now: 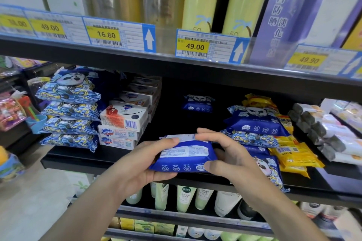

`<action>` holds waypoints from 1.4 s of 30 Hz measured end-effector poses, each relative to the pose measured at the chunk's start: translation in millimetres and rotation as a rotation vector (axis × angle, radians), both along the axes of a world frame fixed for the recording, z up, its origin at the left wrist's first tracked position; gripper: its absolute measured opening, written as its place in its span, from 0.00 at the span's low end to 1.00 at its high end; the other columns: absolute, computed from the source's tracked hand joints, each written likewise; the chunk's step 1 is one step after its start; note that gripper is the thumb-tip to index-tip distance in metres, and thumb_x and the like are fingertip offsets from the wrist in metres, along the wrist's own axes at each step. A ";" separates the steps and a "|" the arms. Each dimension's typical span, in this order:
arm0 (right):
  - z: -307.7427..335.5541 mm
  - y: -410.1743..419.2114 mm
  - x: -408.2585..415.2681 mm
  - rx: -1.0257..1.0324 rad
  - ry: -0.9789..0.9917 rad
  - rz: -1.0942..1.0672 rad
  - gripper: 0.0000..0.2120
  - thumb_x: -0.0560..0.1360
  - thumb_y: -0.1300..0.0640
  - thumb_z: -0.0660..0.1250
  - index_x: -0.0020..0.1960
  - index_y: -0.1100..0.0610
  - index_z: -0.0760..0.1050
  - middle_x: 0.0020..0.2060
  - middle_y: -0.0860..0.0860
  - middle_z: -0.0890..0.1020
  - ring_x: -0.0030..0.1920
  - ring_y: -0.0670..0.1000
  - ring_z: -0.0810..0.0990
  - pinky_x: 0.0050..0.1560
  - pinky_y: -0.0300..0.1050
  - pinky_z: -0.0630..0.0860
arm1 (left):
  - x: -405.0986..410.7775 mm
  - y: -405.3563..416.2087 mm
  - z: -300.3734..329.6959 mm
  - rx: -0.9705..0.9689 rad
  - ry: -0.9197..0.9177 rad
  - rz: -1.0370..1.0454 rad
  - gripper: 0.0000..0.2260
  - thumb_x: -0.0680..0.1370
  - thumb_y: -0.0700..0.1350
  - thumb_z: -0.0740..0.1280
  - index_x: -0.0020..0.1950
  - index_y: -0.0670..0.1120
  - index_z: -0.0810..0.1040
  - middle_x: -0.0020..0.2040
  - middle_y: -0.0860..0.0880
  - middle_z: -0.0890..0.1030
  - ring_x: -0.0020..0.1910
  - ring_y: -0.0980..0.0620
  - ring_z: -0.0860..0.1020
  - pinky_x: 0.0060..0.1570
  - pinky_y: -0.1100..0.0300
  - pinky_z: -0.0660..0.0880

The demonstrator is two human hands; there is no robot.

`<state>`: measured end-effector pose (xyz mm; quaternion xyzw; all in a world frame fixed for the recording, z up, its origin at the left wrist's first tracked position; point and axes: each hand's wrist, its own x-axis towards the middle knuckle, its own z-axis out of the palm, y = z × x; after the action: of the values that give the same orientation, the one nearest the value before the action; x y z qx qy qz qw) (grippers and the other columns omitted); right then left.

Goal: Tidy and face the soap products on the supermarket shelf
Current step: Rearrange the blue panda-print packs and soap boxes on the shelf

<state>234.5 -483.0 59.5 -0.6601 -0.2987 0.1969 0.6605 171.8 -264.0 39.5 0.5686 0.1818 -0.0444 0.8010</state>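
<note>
Head view, blue pack [184, 157], white label up

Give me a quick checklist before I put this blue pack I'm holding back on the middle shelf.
1. Grip: left hand and right hand both hold the blue pack by its ends. Ok.
2. Facing: the printed back label is up, not the panda front. Not ok.
3. Landing spot: the dark gap in the shelf behind the pack looks free. Ok.
4. Pack at the back: sits alone deep in the gap, needs pulling forward. Not ok.
5. Soap boxes: the top one sits askew on its stack. Not ok.
6. Pack damage: cannot tell.
</note>
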 end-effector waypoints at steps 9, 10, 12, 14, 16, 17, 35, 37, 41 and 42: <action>-1.6 -8.0 0.6 -0.090 0.005 -0.051 0.36 0.70 0.49 0.81 0.71 0.28 0.68 0.68 0.33 0.74 0.60 0.44 0.83 0.55 0.45 0.82 | -1.7 2.4 -4.7 0.143 -0.133 -0.038 0.22 0.73 0.56 0.76 0.64 0.50 0.82 0.57 0.48 0.88 0.56 0.50 0.87 0.48 0.58 0.84; -0.9 -7.3 1.1 -0.101 0.018 -0.091 0.36 0.68 0.44 0.81 0.71 0.28 0.68 0.68 0.34 0.74 0.59 0.44 0.83 0.55 0.46 0.83 | -1.7 2.1 -5.0 0.160 -0.149 -0.034 0.21 0.74 0.55 0.76 0.65 0.50 0.81 0.58 0.48 0.88 0.57 0.50 0.86 0.51 0.57 0.84; -0.7 -7.0 1.7 -0.135 0.012 -0.159 0.37 0.63 0.35 0.76 0.70 0.28 0.69 0.65 0.35 0.76 0.55 0.45 0.85 0.50 0.45 0.84 | -1.0 1.1 -5.9 0.186 -0.182 -0.013 0.19 0.76 0.53 0.75 0.66 0.51 0.80 0.59 0.50 0.87 0.58 0.50 0.86 0.58 0.51 0.82; -0.3 -7.4 1.7 -0.154 -0.009 -0.196 0.36 0.61 0.30 0.73 0.68 0.27 0.69 0.61 0.33 0.78 0.51 0.47 0.86 0.45 0.44 0.83 | -1.2 0.2 -6.1 0.197 -0.213 0.010 0.18 0.77 0.52 0.75 0.66 0.52 0.80 0.59 0.51 0.87 0.59 0.49 0.86 0.62 0.48 0.79; 1.2 -6.2 1.5 -0.152 0.008 -0.225 0.34 0.60 0.28 0.72 0.66 0.27 0.70 0.58 0.34 0.80 0.47 0.48 0.86 0.44 0.46 0.82 | -1.1 0.3 -6.8 0.182 -0.258 0.025 0.19 0.75 0.51 0.78 0.64 0.54 0.80 0.60 0.50 0.87 0.58 0.48 0.86 0.59 0.50 0.79; 2.3 -5.0 1.7 -0.151 0.025 -0.238 0.33 0.60 0.27 0.72 0.65 0.28 0.71 0.56 0.34 0.81 0.45 0.48 0.86 0.44 0.48 0.83 | -1.0 0.3 -6.8 0.169 -0.287 0.034 0.19 0.74 0.51 0.79 0.63 0.55 0.81 0.60 0.50 0.87 0.58 0.47 0.86 0.57 0.52 0.80; 19.4 18.2 9.0 -0.012 0.478 -0.119 0.29 0.67 0.31 0.74 0.62 0.46 0.82 0.56 0.51 0.87 0.51 0.63 0.88 0.47 0.54 0.85 | -6.0 -3.9 -9.3 0.377 -0.618 0.056 0.23 0.72 0.46 0.80 0.65 0.55 0.80 0.60 0.49 0.85 0.58 0.50 0.84 0.56 0.61 0.80; 20.2 20.0 7.5 -0.008 0.480 -0.138 0.30 0.67 0.33 0.75 0.62 0.49 0.81 0.53 0.52 0.88 0.50 0.63 0.88 0.48 0.55 0.85 | -6.5 -2.8 -9.3 0.386 -0.629 0.052 0.23 0.72 0.46 0.80 0.65 0.55 0.80 0.60 0.49 0.85 0.58 0.50 0.84 0.56 0.62 0.80; 20.9 21.5 4.3 -0.009 0.431 -0.190 0.22 0.70 0.41 0.76 0.59 0.53 0.82 0.48 0.55 0.89 0.48 0.63 0.88 0.47 0.52 0.86 | -6.2 -1.4 -10.6 0.421 -0.642 0.044 0.26 0.71 0.46 0.81 0.67 0.57 0.79 0.64 0.50 0.83 0.62 0.50 0.83 0.60 0.63 0.79; 20.3 21.4 4.0 -0.006 0.421 -0.205 0.19 0.73 0.43 0.76 0.58 0.54 0.82 0.48 0.56 0.89 0.48 0.63 0.88 0.48 0.52 0.86 | -6.4 -1.2 -11.2 0.428 -0.639 0.038 0.27 0.71 0.46 0.80 0.68 0.58 0.78 0.65 0.52 0.83 0.64 0.50 0.82 0.62 0.62 0.78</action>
<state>238.5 -461.6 79.8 -0.6333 -0.0853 0.2630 0.7229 165.5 -265.2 28.3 0.7048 -0.0612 0.1888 0.6811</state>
